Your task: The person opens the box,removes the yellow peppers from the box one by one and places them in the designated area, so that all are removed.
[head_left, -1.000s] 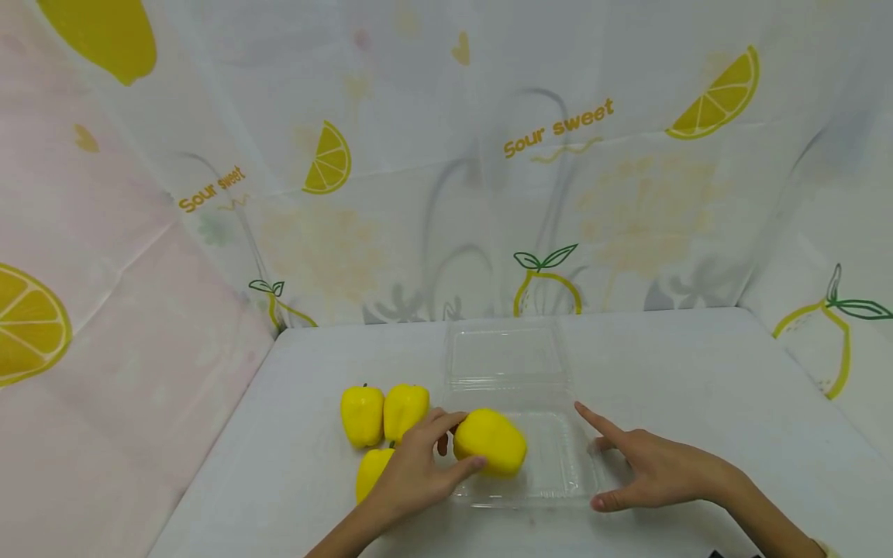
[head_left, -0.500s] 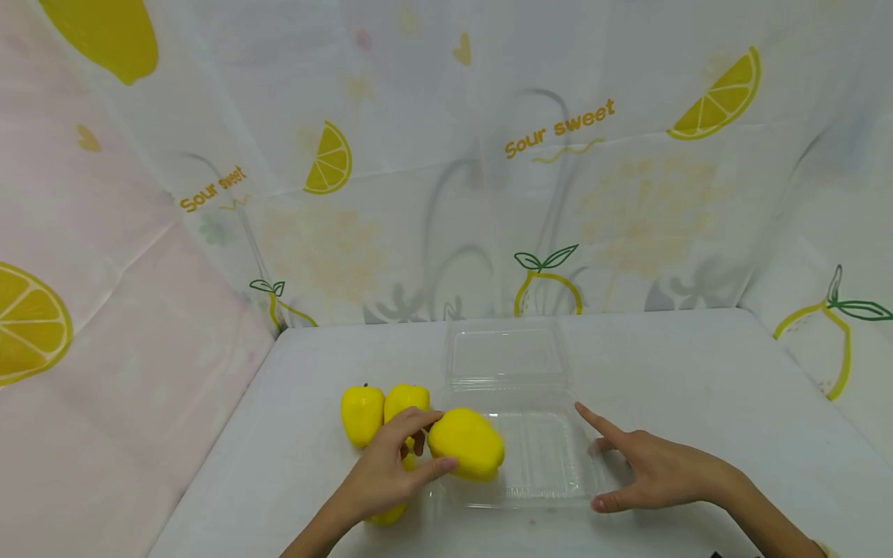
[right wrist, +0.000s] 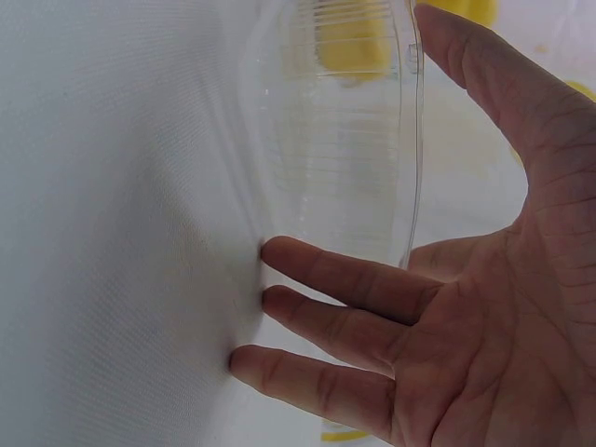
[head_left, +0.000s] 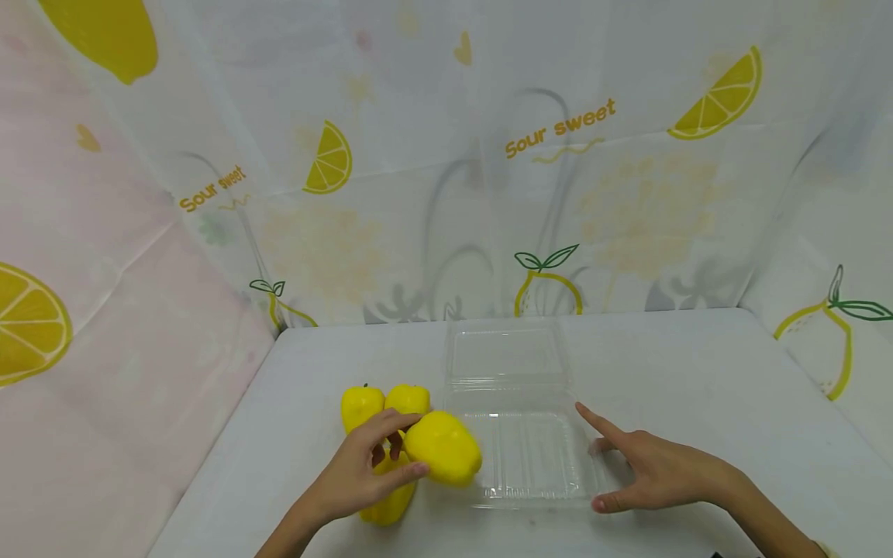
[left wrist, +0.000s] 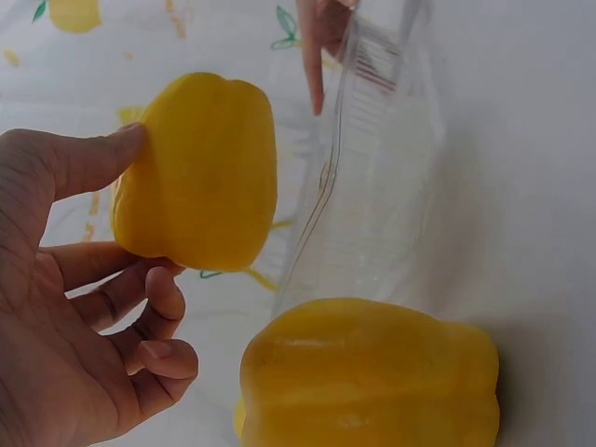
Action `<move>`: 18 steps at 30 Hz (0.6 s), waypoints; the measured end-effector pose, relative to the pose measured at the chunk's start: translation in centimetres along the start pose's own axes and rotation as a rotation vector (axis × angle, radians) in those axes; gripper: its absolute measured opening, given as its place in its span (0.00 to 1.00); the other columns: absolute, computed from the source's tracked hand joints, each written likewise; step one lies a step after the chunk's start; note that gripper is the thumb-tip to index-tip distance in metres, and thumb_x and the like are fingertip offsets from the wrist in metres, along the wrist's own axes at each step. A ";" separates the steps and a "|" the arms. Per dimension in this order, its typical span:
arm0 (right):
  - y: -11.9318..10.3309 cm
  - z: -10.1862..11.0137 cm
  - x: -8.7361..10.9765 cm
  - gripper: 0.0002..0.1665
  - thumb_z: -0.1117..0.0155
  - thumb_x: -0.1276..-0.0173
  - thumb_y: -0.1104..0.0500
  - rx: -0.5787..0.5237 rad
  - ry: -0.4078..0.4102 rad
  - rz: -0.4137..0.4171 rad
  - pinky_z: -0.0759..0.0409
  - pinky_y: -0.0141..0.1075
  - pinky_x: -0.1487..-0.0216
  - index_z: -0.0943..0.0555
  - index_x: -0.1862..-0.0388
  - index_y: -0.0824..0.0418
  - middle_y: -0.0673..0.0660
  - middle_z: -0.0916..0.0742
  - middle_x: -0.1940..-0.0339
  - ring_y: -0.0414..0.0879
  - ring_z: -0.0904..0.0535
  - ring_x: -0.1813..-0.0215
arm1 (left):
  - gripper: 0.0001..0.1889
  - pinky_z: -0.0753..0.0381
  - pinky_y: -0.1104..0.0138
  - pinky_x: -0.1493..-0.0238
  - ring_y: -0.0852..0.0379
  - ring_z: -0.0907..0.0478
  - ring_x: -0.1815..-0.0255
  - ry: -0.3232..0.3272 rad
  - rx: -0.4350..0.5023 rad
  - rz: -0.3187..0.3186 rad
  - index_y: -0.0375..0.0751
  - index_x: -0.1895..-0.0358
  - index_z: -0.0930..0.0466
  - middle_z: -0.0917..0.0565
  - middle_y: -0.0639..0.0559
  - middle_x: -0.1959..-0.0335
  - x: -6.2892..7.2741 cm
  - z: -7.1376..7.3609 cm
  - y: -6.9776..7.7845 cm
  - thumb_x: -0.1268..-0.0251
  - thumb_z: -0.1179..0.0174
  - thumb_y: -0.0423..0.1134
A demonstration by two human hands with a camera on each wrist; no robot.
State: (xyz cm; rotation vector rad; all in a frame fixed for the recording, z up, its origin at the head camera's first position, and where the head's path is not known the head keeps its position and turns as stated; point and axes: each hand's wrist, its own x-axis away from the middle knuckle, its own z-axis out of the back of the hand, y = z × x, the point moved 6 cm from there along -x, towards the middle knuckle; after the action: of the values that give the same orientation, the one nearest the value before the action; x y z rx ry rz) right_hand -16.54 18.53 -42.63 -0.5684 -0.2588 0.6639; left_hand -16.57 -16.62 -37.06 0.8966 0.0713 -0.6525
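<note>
A yellow bell pepper (head_left: 445, 449) is pinched between the thumb and fingers of my left hand (head_left: 349, 477), raised above the left edge of a clear plastic clamshell box (head_left: 537, 457). In the left wrist view the held pepper (left wrist: 200, 177) hangs well off the table, its far side hidden. Below it lies another yellow pepper (left wrist: 372, 382). My right hand (head_left: 656, 469) stays at the box's right side, fingers spread and fairly straight. The right wrist view has its thumb at the rim and lower fingertips (right wrist: 279, 250) on the cloth beside the box wall (right wrist: 345, 168).
The box's lid (head_left: 508, 355) lies folded back behind it. Left of the box sit a back-left pepper (head_left: 361, 403), a second pepper (head_left: 408, 397) and a nearer pepper (head_left: 391, 505), partly covered by my left hand. A lemon-print cloth (head_left: 418, 194) walls the table's back.
My left hand has moved left with the pepper, from over the middle of the box's left half to its left edge. The right hand and the box have stayed put.
</note>
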 end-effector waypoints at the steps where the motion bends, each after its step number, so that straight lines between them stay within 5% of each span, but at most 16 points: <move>1: 0.0 0.0 0.0 0.66 0.32 0.41 0.32 -0.001 0.000 0.001 0.25 0.40 0.53 0.59 0.18 0.52 0.42 0.17 0.47 0.38 0.26 0.51 | 0.24 0.28 0.68 0.75 0.60 0.28 0.68 -0.005 0.003 -0.002 0.50 0.41 0.21 0.24 0.61 0.64 0.1 0.1 -0.1 0.41 0.29 0.44; 18: 0.0 0.0 0.0 0.66 0.33 0.41 0.31 0.007 0.002 0.000 0.25 0.39 0.54 0.58 0.18 0.54 0.41 0.18 0.47 0.38 0.26 0.52 | 0.23 0.30 0.68 0.78 0.59 0.29 0.69 -0.026 0.021 -0.059 0.48 0.41 0.21 0.25 0.58 0.67 1.8 3.2 -0.4 0.41 0.29 0.37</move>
State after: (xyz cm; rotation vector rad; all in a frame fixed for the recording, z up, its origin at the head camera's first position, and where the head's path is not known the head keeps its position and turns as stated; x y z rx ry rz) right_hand -16.53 18.52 -42.68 -0.5628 -0.2547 0.6635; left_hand -16.06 -20.07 -35.92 0.9090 0.0679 -0.7207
